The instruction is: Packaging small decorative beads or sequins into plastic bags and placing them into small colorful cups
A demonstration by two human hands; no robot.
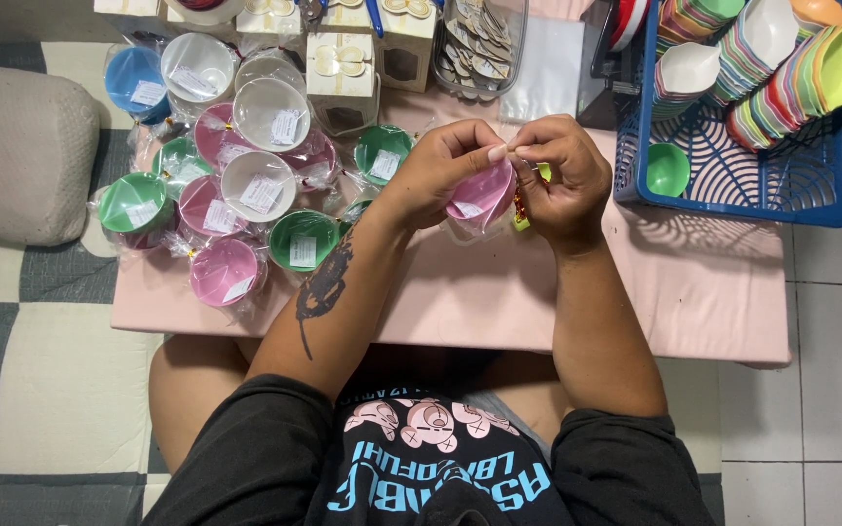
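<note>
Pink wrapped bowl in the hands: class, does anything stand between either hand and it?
Nothing visible does. The left hand and right hand both already touch the pink wrapped bowl, pinching its clear wrapping together at the top above the pink table.

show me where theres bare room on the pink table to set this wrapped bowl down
Bare room: the near strip of the pale pink low table under both forearms, and the right end before the blue plastic basket. Crowded: the left end, packed with wrapped small plastic bowls, and the far edge with cream gift boxes.
</note>
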